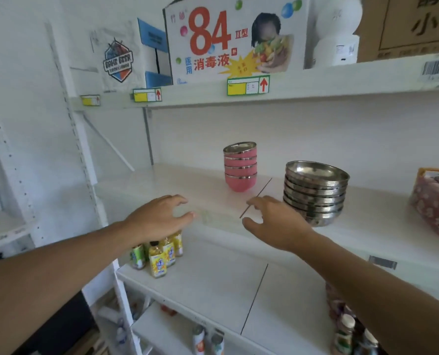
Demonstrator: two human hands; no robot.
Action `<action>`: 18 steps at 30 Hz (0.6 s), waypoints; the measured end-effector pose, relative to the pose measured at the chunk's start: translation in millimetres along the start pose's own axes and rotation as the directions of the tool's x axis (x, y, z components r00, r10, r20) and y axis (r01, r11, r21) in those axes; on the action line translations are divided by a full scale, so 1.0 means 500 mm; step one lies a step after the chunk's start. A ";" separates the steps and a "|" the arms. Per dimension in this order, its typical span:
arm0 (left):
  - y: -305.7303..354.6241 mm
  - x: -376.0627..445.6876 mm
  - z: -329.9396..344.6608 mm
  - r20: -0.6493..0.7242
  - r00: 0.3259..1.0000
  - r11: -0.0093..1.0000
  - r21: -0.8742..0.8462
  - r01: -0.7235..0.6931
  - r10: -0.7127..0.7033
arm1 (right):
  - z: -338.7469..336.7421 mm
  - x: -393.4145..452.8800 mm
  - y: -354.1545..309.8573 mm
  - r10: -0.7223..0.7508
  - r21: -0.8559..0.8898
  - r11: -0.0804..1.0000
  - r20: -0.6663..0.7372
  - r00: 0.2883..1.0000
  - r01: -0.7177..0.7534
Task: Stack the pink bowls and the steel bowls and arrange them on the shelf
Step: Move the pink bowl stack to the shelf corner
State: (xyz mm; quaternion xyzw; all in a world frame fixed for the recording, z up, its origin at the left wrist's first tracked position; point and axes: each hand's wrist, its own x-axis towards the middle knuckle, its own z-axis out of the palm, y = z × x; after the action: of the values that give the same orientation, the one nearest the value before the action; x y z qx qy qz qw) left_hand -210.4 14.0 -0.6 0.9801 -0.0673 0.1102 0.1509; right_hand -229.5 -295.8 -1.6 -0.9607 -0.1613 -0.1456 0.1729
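- The lower shelves were blurred, and a flowered red pack (pixel 434 204) was cut off at the right edge.
- A white shelf (pixel 162 183) stood against a white wall.
- The pink bowls (pixel 240 167), steel-rimmed, sat nested in one upright stack at the middle of the shelf.
- The steel bowls (pixel 315 192) were stacked just to their right.
- The left hand (pixel 159 217) and right hand (pixel 277 224) hovered before the shelf, fingers spread, holding nothing.

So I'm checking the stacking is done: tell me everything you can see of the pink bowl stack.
The pink bowl stack looks like four nested bowls, pink outside with shiny steel rims and lining. It stands upright on the white middle shelf, left of the steel bowl stack and apart from it. Neither hand touches it.
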 end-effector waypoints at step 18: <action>-0.136 0.207 0.043 0.009 0.980 0.949 -0.250 -0.190 0.199 | 0.087 0.201 -0.022 0.244 -0.018 0.970 -0.017 0.970 -0.244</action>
State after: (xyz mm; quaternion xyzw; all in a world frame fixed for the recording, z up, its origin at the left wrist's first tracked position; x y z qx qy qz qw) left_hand -94.7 61.2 -15.1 0.9438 -0.1793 0.0988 0.2595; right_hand -132.9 -243.4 -3.9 -0.9738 -0.0393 -0.1321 0.1809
